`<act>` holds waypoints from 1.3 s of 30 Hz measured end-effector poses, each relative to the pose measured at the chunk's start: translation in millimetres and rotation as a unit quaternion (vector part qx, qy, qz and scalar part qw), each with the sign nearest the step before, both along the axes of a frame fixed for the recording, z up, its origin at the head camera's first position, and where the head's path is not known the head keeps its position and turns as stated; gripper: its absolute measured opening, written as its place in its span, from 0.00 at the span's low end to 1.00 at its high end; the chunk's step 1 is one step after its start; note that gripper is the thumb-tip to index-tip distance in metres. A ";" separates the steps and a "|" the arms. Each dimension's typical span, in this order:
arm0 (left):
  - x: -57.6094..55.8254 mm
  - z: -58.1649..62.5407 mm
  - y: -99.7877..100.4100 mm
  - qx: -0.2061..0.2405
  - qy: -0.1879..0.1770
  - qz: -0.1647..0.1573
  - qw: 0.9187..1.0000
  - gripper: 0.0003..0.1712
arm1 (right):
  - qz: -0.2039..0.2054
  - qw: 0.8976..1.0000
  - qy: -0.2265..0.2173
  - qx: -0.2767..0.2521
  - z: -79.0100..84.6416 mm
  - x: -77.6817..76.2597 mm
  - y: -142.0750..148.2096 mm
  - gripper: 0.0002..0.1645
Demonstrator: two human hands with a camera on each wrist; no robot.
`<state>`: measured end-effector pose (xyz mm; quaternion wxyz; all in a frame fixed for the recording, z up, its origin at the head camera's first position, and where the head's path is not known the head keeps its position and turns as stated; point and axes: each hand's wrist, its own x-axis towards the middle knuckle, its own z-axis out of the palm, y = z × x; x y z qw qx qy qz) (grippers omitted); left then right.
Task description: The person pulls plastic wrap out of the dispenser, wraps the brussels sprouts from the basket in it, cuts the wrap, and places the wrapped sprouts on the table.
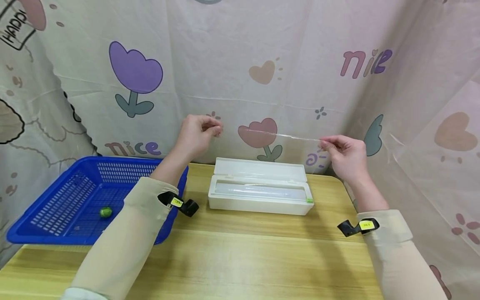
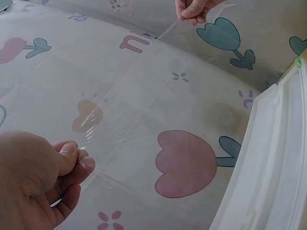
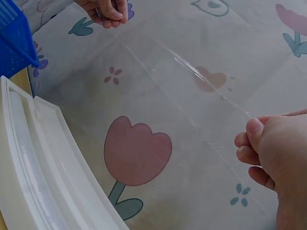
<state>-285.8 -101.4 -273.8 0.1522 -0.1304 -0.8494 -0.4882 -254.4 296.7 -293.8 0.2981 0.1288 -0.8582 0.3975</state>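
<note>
A thin sheet of clear plastic wrap (image 1: 288, 136) is stretched in the air between both hands, its top edge catching the light. The left hand (image 1: 200, 135) pinches one corner between thumb and fingers, while the right hand (image 1: 346, 157) pinches the other corner. Below and between them, a white plastic wrap dispenser box (image 1: 258, 205) stands on the table with its lid (image 1: 260, 168) tipped back. Inside lies a roll of clear wrap (image 1: 258, 191). How far the sheet hangs down is hard to tell because it is transparent.
To the left stands a blue plastic basket (image 1: 41, 239) with a small green round item (image 1: 106, 212) in it. The wooden table (image 1: 240, 258) ends at a printed curtain (image 1: 210, 54) behind and at the right. A green slider (image 1: 309, 200) sits at the box's right end.
</note>
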 end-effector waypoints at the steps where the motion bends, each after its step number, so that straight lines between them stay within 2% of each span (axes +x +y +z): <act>1: 0.6 1.0 -0.1 0.001 0.000 0.000 1.000 0.08 | 0.001 1.000 0.000 -0.001 0.8 0.6 0.0 0.07; 11: 10.8 6.5 -1.9 -0.001 0.008 -0.004 1.000 0.08 | 0.018 1.000 0.012 -0.017 6.9 12.7 -2.4 0.07; 17: 24.9 4.2 -4.7 -0.005 0.017 -0.024 1.000 0.08 | 0.024 1.000 0.011 -0.009 3.1 27.8 2.8 0.07; 21: 39.5 2.7 -8.1 -0.019 0.023 -0.043 0.999 0.07 | 0.047 0.999 0.022 -0.015 -1.1 40.9 6.5 0.07; 25: 59.1 0.6 -11.5 -0.040 0.020 -0.055 0.997 0.07 | 0.079 0.996 0.028 -0.034 -6.9 55.0 8.8 0.07; 32: 95.7 -10.5 -15.4 -0.047 0.006 -0.078 0.996 0.08 | 0.172 0.982 0.033 -0.065 -27.6 82.0 15.1 0.10; 39: 121.0 -27.2 -22.0 -0.081 0.008 -0.098 0.992 0.09 | 0.249 0.967 -0.022 -0.046 -53.6 108.8 15.4 0.16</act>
